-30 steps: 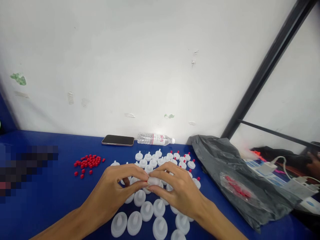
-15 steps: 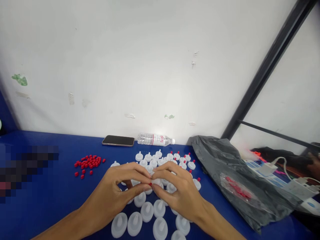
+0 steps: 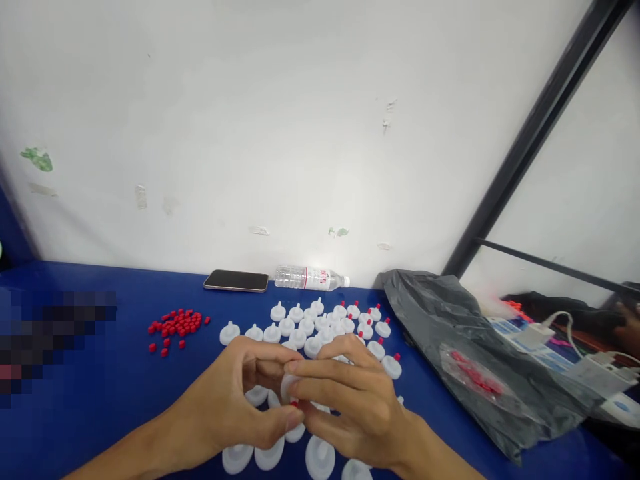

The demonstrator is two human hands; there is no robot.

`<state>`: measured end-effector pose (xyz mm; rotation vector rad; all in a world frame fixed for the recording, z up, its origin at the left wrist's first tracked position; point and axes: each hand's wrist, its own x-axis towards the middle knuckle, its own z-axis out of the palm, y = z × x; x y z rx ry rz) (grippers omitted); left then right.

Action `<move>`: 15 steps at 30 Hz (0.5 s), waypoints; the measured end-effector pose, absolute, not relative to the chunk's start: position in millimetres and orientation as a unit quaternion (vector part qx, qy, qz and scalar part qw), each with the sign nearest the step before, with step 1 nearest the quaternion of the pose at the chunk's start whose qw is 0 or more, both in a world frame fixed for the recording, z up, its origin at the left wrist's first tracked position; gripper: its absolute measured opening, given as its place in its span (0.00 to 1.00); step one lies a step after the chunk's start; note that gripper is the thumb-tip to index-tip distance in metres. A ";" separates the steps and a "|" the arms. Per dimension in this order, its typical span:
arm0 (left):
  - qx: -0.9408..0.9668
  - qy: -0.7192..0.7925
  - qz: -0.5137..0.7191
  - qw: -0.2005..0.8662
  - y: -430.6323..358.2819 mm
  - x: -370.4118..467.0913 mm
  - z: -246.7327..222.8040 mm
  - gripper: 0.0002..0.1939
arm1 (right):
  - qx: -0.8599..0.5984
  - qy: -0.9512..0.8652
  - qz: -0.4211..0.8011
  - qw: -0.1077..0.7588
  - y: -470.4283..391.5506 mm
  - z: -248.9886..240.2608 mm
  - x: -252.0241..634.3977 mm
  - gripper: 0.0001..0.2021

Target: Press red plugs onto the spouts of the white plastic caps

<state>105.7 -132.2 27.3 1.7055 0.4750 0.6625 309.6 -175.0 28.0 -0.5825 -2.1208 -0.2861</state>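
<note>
Between my two hands is a white, translucent nozzle cap [image 3: 287, 388], tilted so that its small red tip cap [image 3: 294, 404] points down. My left hand [image 3: 235, 393] curls around its left side, the thumb close by the red tip. From the right, the fingers of my right hand [image 3: 353, 397] close on the same piece and partly cover it. Several white nozzle caps [image 3: 320, 457] without red tips stand on the table below and behind my hands. At the back right of this group, several nozzle caps [image 3: 391, 366] bear red tips.
Loose red tip caps [image 3: 180, 325] lie on the blue table [image 3: 100, 413] at left. A phone [image 3: 237, 281] and a plastic bottle [image 3: 313, 278] lie along the wall. At right are a dark plastic bag [image 3: 425, 320], a clear bag of red pieces [image 3: 475, 373] and power strips [image 3: 525, 347].
My hands have come slightly lower and turned the nozzle cap, so its white body and red tip now show. My left thumb has moved down, and more of the caps behind are visible.
</note>
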 end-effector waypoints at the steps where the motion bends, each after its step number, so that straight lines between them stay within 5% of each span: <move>1: 0.728 0.199 0.285 0.591 -132.2 106.2 28.3 0.10 | -0.230 -0.857 -0.117 0.446 -175.3 28.4 309.8 0.17; 10: 0.725 0.213 0.268 0.598 -131.9 104.5 26.3 0.09 | -0.237 -0.850 -0.154 0.444 -178.8 30.6 308.4 0.04; 15: 0.694 0.298 0.308 0.578 -124.5 97.6 44.0 0.30 | -0.336 -0.818 -0.033 0.465 -181.0 54.3 326.6 0.02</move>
